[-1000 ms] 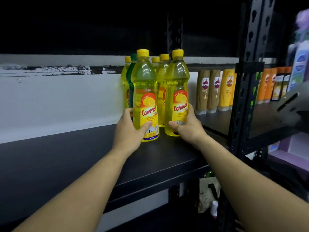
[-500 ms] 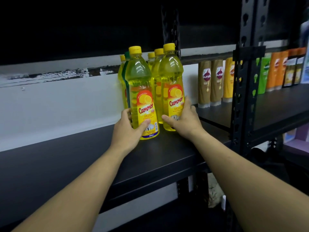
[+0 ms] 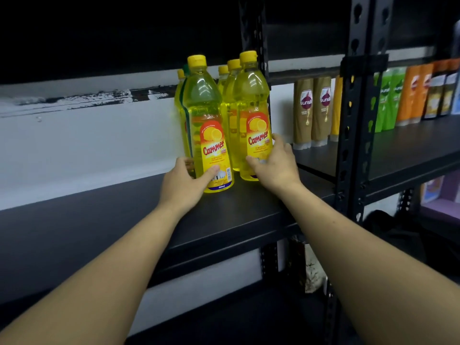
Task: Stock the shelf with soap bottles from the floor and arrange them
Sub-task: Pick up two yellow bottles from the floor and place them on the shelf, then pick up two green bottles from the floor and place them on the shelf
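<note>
Left grip [image 3: 183, 181]: grasping the lower part of the front-left clear plastic bottle of yellow soap [image 3: 209, 135]. The thumb lies across the bottom of the label and the fingers reach round the bottle's far left side.
Right grip [image 3: 276, 168]: grasping the lower part of the front-right clear plastic bottle of yellow soap [image 3: 251, 115]. The thumb crosses the front under the label and the fingers run up the right side.
Front-left bottle: stands upright on the matt black shelf board [image 3: 124, 220]. It has a yellow screw cap, and its red-and-yellow "Cammer" lemon label faces the camera. It stands nearer the shelf's front edge than its neighbour.
Front-right bottle: upright, with the same cap and label. It stands just beside the front-left one with a narrow gap between them, and a little farther back.
Rows behind: two more yellow-capped soap bottles [image 3: 234, 78] line up close behind the front-right one. Behind the front-left one show another yellow cap and the edge of a green bottle [image 3: 184, 100], mostly hidden.
Backdrop: a white wall [image 3: 87, 145] with a scuffed dark band along its top.
Right bay: past a black perforated steel upright [image 3: 353, 120] and on the same level stand two brown "sunsilk" bottles [image 3: 312, 110]. A yellow bottle [image 3: 337, 108] is half hidden by the post. Then come green bottles [image 3: 388, 98], orange bottles [image 3: 413, 93] and dark-labelled ones [image 3: 443, 93].
Below: dim lower shelving whose contents are too dark to tell.
</note>
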